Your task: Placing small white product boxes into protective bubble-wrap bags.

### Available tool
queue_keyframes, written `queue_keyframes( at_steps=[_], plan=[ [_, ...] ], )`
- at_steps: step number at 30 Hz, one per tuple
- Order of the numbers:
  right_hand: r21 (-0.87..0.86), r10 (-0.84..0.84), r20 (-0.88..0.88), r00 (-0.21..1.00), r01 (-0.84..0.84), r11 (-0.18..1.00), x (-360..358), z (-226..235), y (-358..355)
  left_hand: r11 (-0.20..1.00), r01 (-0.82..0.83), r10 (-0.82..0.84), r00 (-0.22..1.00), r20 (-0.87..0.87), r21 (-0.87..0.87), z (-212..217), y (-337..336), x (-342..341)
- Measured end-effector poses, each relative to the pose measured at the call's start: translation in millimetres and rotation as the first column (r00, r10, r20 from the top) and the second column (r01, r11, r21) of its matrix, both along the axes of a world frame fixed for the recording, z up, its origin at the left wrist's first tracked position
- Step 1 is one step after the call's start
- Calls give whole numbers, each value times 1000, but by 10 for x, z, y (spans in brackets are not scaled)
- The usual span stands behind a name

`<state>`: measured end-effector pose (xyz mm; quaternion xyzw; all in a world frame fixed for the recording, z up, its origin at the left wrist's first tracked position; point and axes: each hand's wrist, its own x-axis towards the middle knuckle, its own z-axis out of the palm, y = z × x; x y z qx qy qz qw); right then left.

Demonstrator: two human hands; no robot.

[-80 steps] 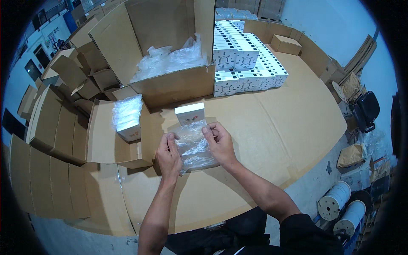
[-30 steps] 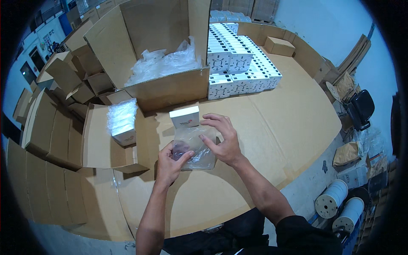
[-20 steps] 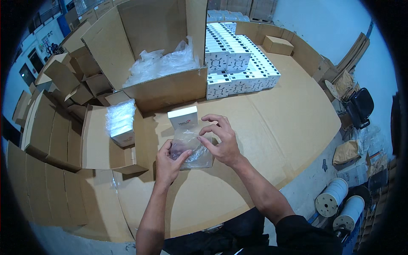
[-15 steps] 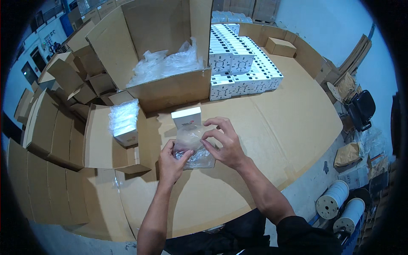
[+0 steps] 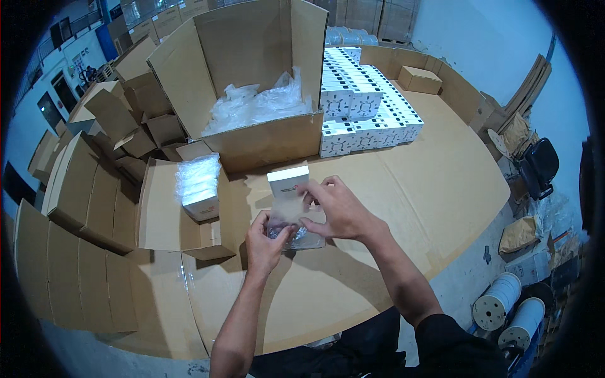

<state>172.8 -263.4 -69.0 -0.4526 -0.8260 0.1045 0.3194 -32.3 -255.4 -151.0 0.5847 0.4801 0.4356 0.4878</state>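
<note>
clear plastic bag [image 5: 291,220] pinched at its lower left corner by left hand [image 5: 266,242] and at its upper edge by right hand [image 5: 337,211], just in front of small white box [image 5: 288,181]. behind that box, large open carton [image 5: 252,82] with plastic wrapping; right of carton, stacked white boxes [image 5: 362,107].

We saw a clear plastic bag [image 5: 288,222] held just above the cardboard-covered table, crumpled and glossy, with something small and dark inside (too blurred to identify). Right behind it, touching its upper edge, a small white box [image 5: 288,183] stood upright, closed, its front face toward us.
</note>
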Motion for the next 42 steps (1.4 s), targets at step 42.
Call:
queue_keyframes(
  at_steps=[42],
  plan=[
    [-15,-58,-577,815,60,998,215,-375,418,999,43,-42,999,-18,28,133,-14,-44]
  ],
)
